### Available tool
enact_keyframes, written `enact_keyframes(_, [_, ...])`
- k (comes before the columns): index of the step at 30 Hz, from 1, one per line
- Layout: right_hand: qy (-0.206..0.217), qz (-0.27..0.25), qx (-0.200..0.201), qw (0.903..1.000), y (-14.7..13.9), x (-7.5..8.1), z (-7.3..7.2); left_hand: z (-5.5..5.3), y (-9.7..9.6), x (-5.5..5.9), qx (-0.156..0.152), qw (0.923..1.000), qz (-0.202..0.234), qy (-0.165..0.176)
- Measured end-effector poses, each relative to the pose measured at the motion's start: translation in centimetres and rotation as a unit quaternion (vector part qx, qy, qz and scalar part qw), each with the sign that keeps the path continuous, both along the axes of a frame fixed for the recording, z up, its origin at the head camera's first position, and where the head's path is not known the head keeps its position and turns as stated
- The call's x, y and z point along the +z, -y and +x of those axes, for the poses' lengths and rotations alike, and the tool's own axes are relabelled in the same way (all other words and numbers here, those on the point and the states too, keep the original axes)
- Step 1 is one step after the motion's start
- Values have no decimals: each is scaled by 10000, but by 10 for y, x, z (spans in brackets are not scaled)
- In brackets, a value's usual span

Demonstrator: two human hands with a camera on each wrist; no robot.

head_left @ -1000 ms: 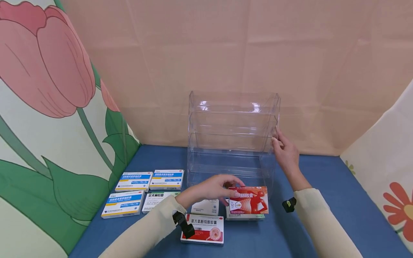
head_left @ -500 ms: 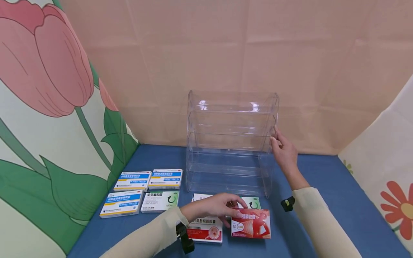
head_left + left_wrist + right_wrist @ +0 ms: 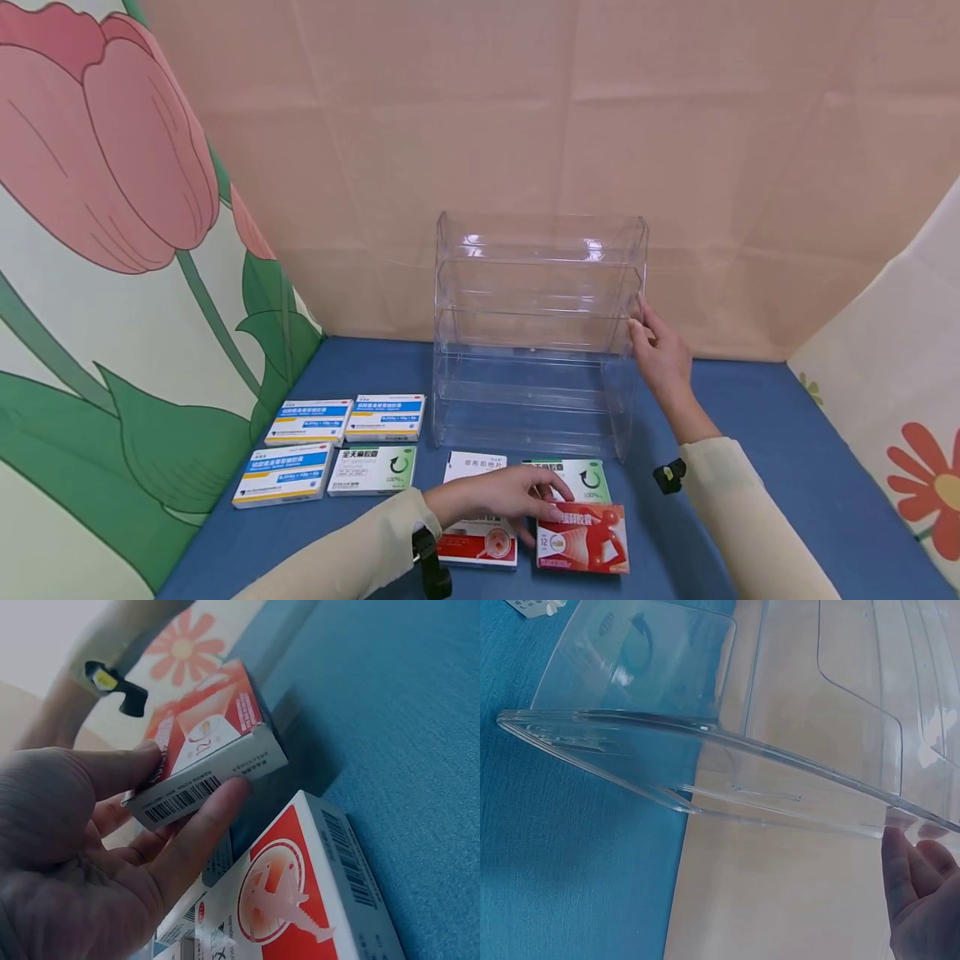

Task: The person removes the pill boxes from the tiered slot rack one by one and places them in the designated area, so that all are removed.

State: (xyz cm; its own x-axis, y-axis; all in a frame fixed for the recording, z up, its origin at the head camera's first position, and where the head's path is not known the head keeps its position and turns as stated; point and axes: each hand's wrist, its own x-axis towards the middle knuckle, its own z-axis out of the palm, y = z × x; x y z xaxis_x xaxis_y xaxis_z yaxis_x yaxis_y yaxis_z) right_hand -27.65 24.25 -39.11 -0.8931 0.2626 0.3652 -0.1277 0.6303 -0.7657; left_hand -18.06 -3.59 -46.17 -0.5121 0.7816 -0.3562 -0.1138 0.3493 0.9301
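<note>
In the head view my left hand (image 3: 510, 498) grips a red medicine box (image 3: 581, 542) by its left end. The left wrist view shows the thumb on the printed face and a finger along the barcode end (image 3: 191, 799). Behind the red box lies a white-and-green box (image 3: 581, 477). Partly under my left hand are a white-and-red box (image 3: 487, 546) and a white box (image 3: 474, 462). My right hand (image 3: 663, 358) pinches the right side edge of a clear plastic tiered rack (image 3: 536, 392). Its fingertips meet that edge in the right wrist view.
Left of the rack, several blue-and-white boxes (image 3: 306, 421) and another white-and-green box (image 3: 372, 469) lie flat on the blue tabletop (image 3: 720, 500). A beige cloth backdrop (image 3: 712, 167) rises behind the rack. Flower-printed panels (image 3: 135, 333) stand on both sides.
My left hand has brought the red box toward me, from over the white-and-green box to in front of it, uncovering that box. The right hand stays on the rack.
</note>
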Motion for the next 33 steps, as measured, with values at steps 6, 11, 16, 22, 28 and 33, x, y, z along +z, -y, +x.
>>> enact_keyframes(6, [-35,32,-24,10000,1,2,-1,4,1,-3,-51,9999,-113,93])
enact_keyframes(11, [-62,53,10,10000,4,3,-1,5,5,-3,-198,9994,-287,71])
enact_keyframes(16, [-14,29,56,10000,7,3,-2,3,11,2,-389,9974,-568,-215])
enact_keyframes(22, [91,-7,60,9999,10,3,-3,0,21,11,-359,9975,-503,-338])
enact_keyframes(28, [311,-204,437,9984,6,9,1,-6,33,22,-168,9969,-348,-690])
enact_keyframes(33, [513,-110,1094,9926,-8,14,6,-14,49,33,126,9924,-374,-1167])
